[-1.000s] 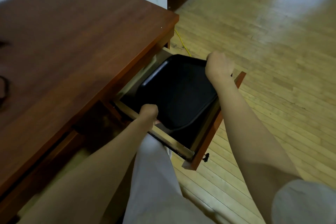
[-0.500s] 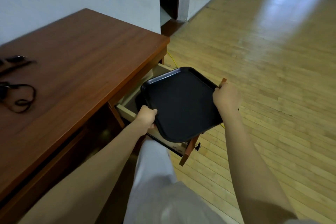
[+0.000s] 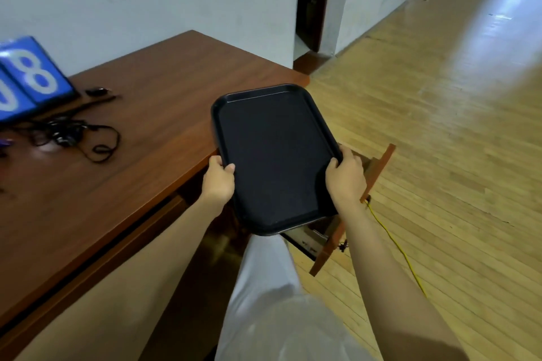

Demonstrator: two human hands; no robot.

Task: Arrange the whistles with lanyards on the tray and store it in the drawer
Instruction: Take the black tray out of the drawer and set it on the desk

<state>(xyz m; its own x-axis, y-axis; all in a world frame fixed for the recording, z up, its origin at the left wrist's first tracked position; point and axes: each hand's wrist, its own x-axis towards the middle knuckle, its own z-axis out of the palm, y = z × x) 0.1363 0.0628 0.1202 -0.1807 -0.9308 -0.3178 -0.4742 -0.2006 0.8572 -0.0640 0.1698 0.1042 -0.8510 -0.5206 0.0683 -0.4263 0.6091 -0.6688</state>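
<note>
One black tray [image 3: 275,155], surface bare, was gripped at both long rims by left hand [image 3: 218,182] and right hand [image 3: 346,182], above one open drawer [image 3: 381,167], its interior mostly hidden. Whistles with lanyards [image 3: 70,135], tangled, count indistinct, lay on one desk [image 3: 146,173], well apart.

You've pulled the tray [image 3: 275,155] out of the drawer [image 3: 378,173]; 1 s ago it lay tilted inside, 0.5 s ago it was half out, now it's held clear above, far end over the desk [image 3: 146,132] corner; L hand [image 3: 218,182] has shifted from the near rim to the left long edge, thumb on top; R hand [image 3: 346,182] from the far corner to the right edge; your head came up, so whistles with lanyards [image 3: 73,135] & a blue number board [image 3: 29,79] now show.
</note>
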